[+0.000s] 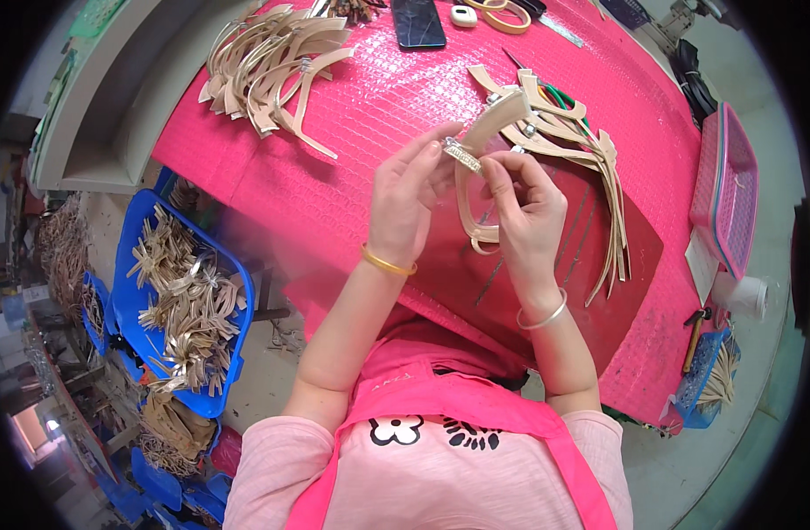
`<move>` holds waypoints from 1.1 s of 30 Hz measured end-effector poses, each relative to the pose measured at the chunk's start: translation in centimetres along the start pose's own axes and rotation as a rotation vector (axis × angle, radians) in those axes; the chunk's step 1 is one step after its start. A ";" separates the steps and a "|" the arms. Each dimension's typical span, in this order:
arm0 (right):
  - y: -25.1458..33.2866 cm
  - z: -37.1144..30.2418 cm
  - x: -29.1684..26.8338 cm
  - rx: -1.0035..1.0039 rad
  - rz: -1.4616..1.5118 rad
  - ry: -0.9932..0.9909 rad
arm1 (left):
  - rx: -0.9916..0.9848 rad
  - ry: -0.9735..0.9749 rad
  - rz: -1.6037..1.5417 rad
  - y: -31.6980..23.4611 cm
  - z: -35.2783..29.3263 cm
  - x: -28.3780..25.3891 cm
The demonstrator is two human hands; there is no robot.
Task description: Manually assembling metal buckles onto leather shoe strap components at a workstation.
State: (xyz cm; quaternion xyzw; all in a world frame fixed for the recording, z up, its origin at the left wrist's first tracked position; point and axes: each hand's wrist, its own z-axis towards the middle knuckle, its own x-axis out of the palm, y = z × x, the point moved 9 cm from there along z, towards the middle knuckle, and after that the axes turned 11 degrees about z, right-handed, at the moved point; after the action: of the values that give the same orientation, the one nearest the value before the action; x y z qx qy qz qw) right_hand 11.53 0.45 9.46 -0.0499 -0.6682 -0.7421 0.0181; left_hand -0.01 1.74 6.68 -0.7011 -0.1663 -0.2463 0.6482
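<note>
Both hands meet over the table, holding a beige strap [498,121] with a silvery metal ornament [462,156] on it. The fingertips of my left hand [403,196] press the ornament's left end. My right hand [530,205] pinches its right end between thumb and fingers. One end of the strap stands up beyond the ornament; a curved part hangs below, between the hands. Close by on the right lies a bunch of beige straps [610,168], some with metal pieces. Beneath the hands is a dark red mat [599,256].
A pink-covered table [334,190] holds a strap pile [277,75] at far left, a phone [418,22], a small white case [463,16] and tape rolls [506,18]. A blue bin [231,353] of straps stands left. Pink baskets [727,190], a hammer [693,340] and a blue basket [692,402] are right.
</note>
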 end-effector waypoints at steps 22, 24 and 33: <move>4.9 -1.5 1.6 -0.525 -0.384 0.013 | -0.057 0.095 -0.065 -0.5 -0.4 -0.7; 5.8 -2.2 2.5 -0.658 -0.444 0.077 | -0.100 0.109 -0.071 -0.6 -0.5 -0.4; 6.7 -2.3 3.6 -0.795 -0.560 0.215 | -0.090 0.170 0.001 -1.5 -0.8 -0.5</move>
State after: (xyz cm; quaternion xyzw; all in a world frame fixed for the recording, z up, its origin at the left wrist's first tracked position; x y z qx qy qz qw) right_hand 8.44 -2.40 16.25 0.2054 -0.3156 -0.9168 -0.1333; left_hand -1.40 1.14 7.64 -0.7061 -0.0990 -0.3118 0.6280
